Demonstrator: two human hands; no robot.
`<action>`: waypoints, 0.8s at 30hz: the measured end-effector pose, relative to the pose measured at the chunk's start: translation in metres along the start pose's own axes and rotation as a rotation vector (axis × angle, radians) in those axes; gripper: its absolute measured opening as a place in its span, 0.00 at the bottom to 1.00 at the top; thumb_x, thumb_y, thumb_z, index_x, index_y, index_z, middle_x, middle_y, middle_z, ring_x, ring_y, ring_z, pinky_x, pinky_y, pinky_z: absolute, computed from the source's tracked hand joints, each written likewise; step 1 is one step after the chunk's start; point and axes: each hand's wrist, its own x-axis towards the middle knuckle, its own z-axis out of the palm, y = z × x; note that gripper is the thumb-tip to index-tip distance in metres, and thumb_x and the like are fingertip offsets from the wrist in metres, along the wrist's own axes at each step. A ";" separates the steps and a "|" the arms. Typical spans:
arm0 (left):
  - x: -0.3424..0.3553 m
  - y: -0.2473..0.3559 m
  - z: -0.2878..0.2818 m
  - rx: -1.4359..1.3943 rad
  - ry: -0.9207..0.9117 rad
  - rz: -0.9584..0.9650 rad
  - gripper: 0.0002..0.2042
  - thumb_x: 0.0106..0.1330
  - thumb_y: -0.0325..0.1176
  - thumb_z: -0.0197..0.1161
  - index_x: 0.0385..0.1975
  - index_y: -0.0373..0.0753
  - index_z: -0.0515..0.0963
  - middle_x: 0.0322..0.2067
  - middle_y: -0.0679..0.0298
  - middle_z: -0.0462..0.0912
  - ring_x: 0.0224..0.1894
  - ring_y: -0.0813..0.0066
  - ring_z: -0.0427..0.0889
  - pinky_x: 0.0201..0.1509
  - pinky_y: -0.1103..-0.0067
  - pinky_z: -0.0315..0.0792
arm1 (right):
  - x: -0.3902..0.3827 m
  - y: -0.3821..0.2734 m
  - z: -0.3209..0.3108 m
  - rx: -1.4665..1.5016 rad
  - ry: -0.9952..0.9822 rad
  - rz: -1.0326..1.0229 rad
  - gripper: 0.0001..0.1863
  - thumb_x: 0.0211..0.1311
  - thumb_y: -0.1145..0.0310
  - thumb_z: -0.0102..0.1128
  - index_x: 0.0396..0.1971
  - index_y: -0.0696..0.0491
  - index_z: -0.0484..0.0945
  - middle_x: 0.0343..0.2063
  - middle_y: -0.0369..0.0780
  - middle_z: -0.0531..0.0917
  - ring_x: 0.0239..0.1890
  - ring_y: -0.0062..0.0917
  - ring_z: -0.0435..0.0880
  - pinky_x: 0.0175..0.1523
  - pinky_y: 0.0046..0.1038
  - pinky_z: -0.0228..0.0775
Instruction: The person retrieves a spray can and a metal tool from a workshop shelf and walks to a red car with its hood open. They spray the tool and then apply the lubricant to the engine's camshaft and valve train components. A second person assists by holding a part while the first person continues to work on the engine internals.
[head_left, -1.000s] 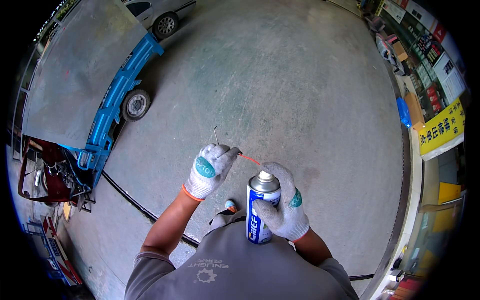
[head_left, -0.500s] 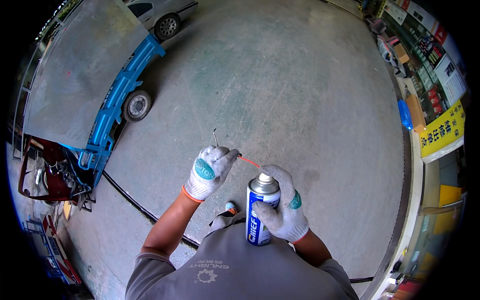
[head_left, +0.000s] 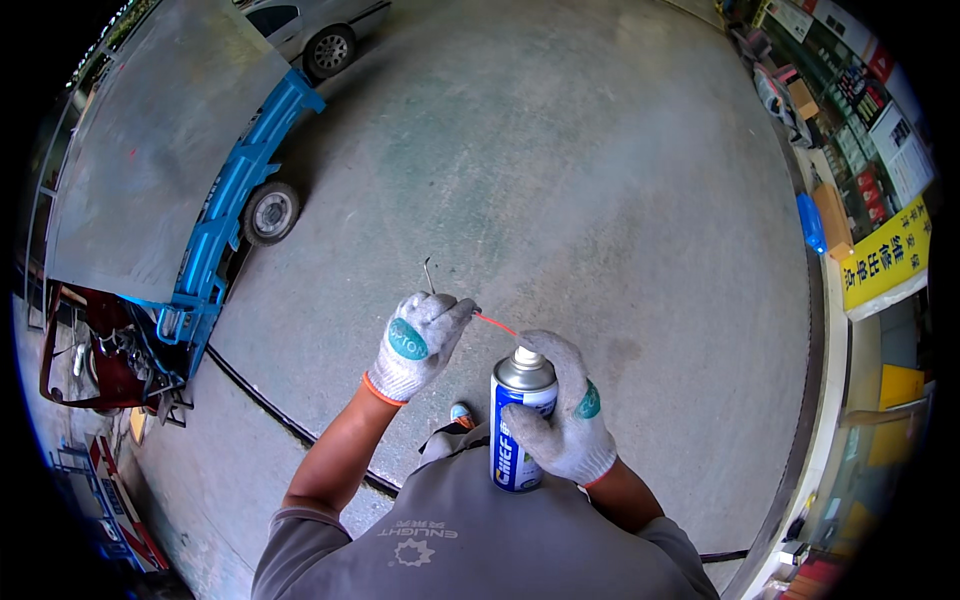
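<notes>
I'd hold the rod [head_left: 428, 274] steady, straw [head_left: 496, 323] lined up, can [head_left: 521, 428] upright, pressing lightly, I think. Rod: gripped in my left hand [head_left: 418, 335], fingers clenched round it, bent tip poking out above. Straw: between hands, left fingertips to right fingertip over the nozzle [head_left: 526, 355], joint hidden. Can: inside my right hand [head_left: 575, 410], fingers wrapped on, thumb across its front.

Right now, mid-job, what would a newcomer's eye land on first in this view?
First, the blue-and-white spray can held in the gloved right hand, low and just right of centre, its thin red straw reaching toward the gloved left hand. Next, the big blue-sided cargo vehicle at upper left, then the yellow sign near the right edge.
</notes>
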 end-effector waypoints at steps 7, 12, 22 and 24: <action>0.010 0.000 0.014 -0.005 -0.009 -0.005 0.13 0.58 0.24 0.70 0.44 0.38 0.84 0.32 0.58 0.83 0.33 0.56 0.81 0.37 0.65 0.75 | 0.007 0.012 -0.013 0.048 0.010 0.073 0.37 0.60 0.73 0.69 0.68 0.59 0.63 0.58 0.53 0.75 0.55 0.38 0.82 0.61 0.38 0.76; 0.024 0.000 0.034 0.001 -0.052 -0.037 0.12 0.59 0.24 0.70 0.43 0.38 0.84 0.32 0.58 0.82 0.33 0.56 0.82 0.37 0.64 0.75 | 0.015 0.027 -0.032 0.039 0.053 0.130 0.36 0.61 0.73 0.67 0.68 0.59 0.63 0.58 0.51 0.75 0.55 0.37 0.81 0.61 0.36 0.75; 0.052 -0.046 0.128 0.035 -0.068 -0.143 0.09 0.61 0.25 0.69 0.41 0.38 0.85 0.34 0.57 0.84 0.36 0.54 0.83 0.41 0.64 0.77 | 0.066 0.117 -0.067 0.067 0.089 0.307 0.33 0.65 0.73 0.63 0.68 0.57 0.64 0.62 0.49 0.73 0.59 0.34 0.79 0.64 0.35 0.72; 0.060 -0.060 0.147 0.050 -0.096 -0.180 0.08 0.63 0.26 0.68 0.42 0.38 0.85 0.35 0.57 0.84 0.38 0.54 0.83 0.42 0.64 0.77 | 0.081 0.134 -0.068 0.113 0.103 0.357 0.32 0.65 0.73 0.63 0.69 0.57 0.63 0.62 0.48 0.73 0.58 0.34 0.79 0.64 0.35 0.72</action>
